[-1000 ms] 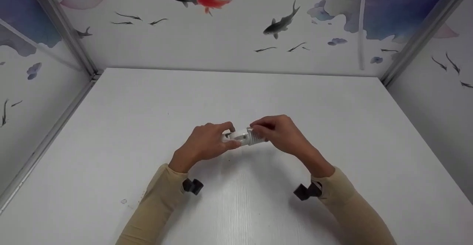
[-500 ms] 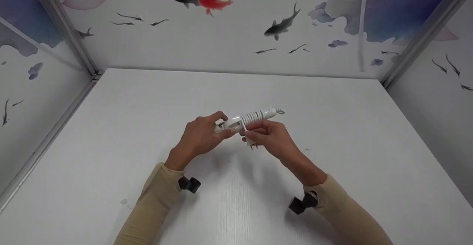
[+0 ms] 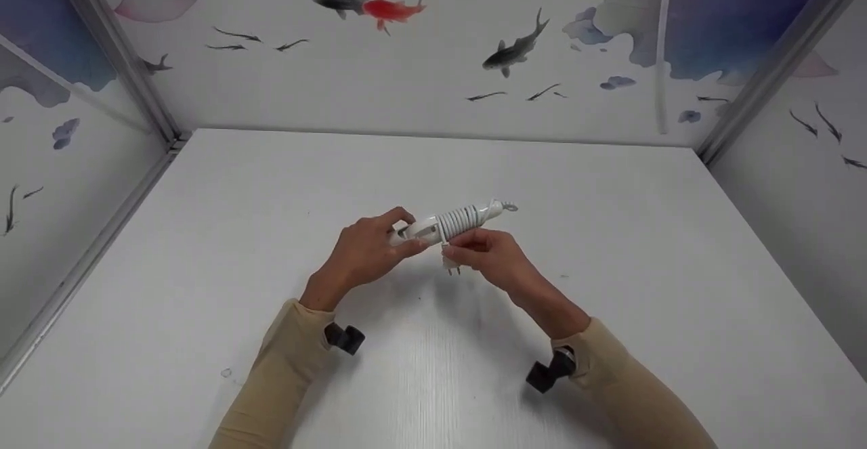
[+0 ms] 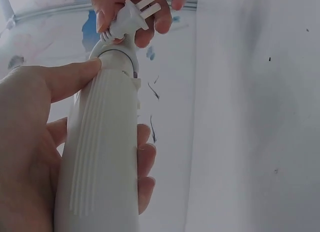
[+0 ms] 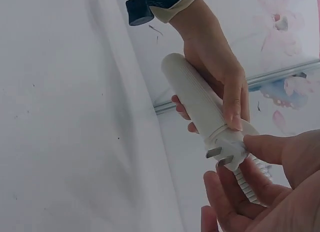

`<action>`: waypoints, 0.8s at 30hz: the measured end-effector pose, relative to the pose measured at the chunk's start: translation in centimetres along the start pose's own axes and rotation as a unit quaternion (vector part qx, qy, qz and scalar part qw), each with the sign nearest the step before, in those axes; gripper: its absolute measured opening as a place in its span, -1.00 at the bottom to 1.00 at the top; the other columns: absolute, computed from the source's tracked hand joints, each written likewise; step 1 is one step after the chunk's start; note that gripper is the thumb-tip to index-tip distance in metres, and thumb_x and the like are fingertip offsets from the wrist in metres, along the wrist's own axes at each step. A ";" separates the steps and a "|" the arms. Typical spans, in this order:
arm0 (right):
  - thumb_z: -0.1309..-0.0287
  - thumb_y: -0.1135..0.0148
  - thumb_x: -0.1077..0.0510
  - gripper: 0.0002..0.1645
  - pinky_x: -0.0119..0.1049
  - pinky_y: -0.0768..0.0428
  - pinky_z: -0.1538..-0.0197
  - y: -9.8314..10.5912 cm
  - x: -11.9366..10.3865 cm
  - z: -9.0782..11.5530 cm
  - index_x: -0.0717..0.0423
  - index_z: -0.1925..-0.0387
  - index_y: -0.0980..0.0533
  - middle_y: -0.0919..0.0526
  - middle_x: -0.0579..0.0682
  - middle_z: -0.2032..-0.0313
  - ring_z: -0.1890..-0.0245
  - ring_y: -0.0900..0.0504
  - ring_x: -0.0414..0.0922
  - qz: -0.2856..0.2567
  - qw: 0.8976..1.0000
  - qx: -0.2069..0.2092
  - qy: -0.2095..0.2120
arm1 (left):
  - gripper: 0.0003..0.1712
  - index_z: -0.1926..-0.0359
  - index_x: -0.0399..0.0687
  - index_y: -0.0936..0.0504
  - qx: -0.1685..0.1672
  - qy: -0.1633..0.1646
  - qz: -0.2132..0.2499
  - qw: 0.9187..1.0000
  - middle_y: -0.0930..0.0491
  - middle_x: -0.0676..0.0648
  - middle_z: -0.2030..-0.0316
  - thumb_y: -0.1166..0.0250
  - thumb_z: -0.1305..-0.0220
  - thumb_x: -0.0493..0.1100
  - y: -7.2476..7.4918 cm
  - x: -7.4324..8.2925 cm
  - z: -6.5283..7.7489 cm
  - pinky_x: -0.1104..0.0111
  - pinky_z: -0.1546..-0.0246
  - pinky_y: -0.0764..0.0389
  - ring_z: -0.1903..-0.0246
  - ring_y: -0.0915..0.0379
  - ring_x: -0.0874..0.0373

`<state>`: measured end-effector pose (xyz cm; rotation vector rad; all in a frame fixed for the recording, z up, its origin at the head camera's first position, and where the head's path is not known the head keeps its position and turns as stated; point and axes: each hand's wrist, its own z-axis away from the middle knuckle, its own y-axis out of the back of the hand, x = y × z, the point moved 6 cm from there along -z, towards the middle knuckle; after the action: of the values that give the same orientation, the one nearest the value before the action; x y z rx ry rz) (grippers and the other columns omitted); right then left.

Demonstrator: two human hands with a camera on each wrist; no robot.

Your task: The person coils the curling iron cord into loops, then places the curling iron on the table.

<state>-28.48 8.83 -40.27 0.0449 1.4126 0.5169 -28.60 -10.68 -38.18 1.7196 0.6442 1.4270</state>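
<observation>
A white wand-shaped electric appliance is held above the table, its right end tilted up and away. White cord lies in tight coils round its right half, with a small loop at the tip. My left hand grips the left part, thumb along the near side; in the left wrist view that ribbed body fills the palm. The two-prong plug at the cord's end is pinched between thumb and fingers of my right hand, close beside the coils. Its prongs point toward the person.
A white table lies beneath both hands. Panels printed with fish and flowers close off the back and sides, framed by metal posts. Each sleeved wrist carries a small black camera, one on the left, one on the right.
My right hand has come off the far coiled end, moved left and toward the person, and now pinches the plug. The appliance has tilted up at its right end; the coils show more fully.
</observation>
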 end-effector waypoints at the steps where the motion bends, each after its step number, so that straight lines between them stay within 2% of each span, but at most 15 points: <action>1: -0.26 -0.34 0.05 -0.73 -0.02 -0.54 -0.16 0.0 0.1 -0.1 0.08 0.07 -0.66 -0.74 -0.01 0.09 0.11 -0.65 -0.11 0.003 1.000 0.000 0.001 | -0.51 -0.14 0.19 -0.51 -0.006 0.001 0.001 1.000 -0.66 -0.07 0.29 -0.24 -0.32 0.28 -0.2 -0.2 -0.1 0.31 0.37 -0.37 0.40 -0.43 0.12; 10: -0.25 -0.36 0.09 -0.73 -0.08 -0.60 -0.10 -0.9 1.2 -0.9 0.17 0.09 -0.69 -0.73 0.02 0.14 0.21 -0.64 -0.16 0.003 1.000 -0.008 0.026 | -0.48 -0.18 0.26 -0.48 -0.051 0.021 0.011 0.998 -0.62 -0.04 0.27 -0.28 -0.29 0.28 -1.6 -1.3 -0.6 0.30 0.33 -0.36 0.35 -0.41 0.11; 16: -0.26 -0.35 0.09 -0.72 -0.06 -0.59 -0.09 -1.3 1.5 -1.0 0.18 0.08 -0.69 -0.74 0.01 0.16 0.24 -0.65 -0.18 0.017 0.999 -0.015 0.033 | -0.46 -0.19 0.23 -0.49 -0.085 0.025 0.005 0.996 -0.64 -0.01 0.16 -0.30 -0.28 0.27 -2.8 -1.8 -0.8 0.26 0.28 -0.37 0.30 -0.40 0.11; 21: -0.29 -0.31 0.06 -0.70 -0.11 -0.56 -0.07 -1.5 2.0 -0.9 0.14 0.06 -0.70 -0.75 -0.01 0.21 0.25 -0.66 -0.19 0.038 0.999 -0.016 0.006 | -0.41 -0.23 0.18 -0.50 -0.103 0.015 -0.021 0.994 -0.68 -0.04 -0.04 -0.27 -0.29 0.31 -3.6 -2.1 -0.9 0.15 0.09 -0.51 0.18 -0.49 0.08; 24: -0.30 -0.30 0.05 -0.68 -0.14 -0.56 -0.07 -1.7 2.4 -1.1 0.14 0.02 -0.68 -0.75 0.00 0.18 0.23 -0.67 -0.19 0.050 0.998 -0.024 -0.005 | -0.41 -0.23 0.17 -0.51 -0.107 0.014 -0.027 0.994 -0.66 -0.05 -0.11 -0.27 -0.29 0.30 -3.8 -2.3 -1.0 0.07 -0.04 -0.53 0.07 -0.55 0.03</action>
<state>-28.79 7.94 -43.24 0.0791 1.3919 0.6325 -29.73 -10.19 -42.55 1.5081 0.5276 1.4302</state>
